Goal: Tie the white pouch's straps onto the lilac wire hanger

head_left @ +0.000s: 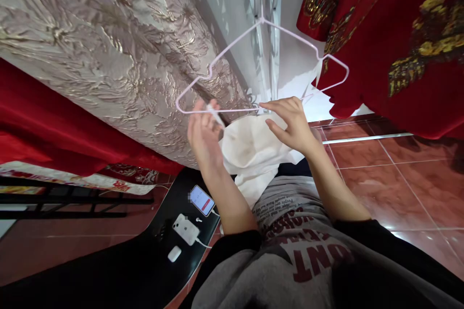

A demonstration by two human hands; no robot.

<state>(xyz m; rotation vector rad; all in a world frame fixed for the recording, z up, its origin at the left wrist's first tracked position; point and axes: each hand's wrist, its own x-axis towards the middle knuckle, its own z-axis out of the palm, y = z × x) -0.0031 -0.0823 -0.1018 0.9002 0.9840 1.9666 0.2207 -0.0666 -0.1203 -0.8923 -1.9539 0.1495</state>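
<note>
- Head view: a thin pale hanger (pixel 263 65) hung at upper centre of the frame, its bottom bar just above both hands. It looked light and springy, likely to swing or twist if gripped at one end; the bar or the shoulders seemed the steadiest places to hold.
- A white cloth (pixel 253 149) sagged below the bar at centre. It looked soft, limp and light, best taken by an edge or a corner.
- The left hand (pixel 203 130), at centre left, had its fingers curled together, pinching a fold of the cloth up against the bar's left end.
- The right hand (pixel 292 123), right of centre, was half spread, fingers loosely extended, fingertips touching the bar and the cloth's top; it gripped nothing firmly.
- Lower left, two phones (pixel 194 215) lay on a black seat (pixel 108 270).
</note>
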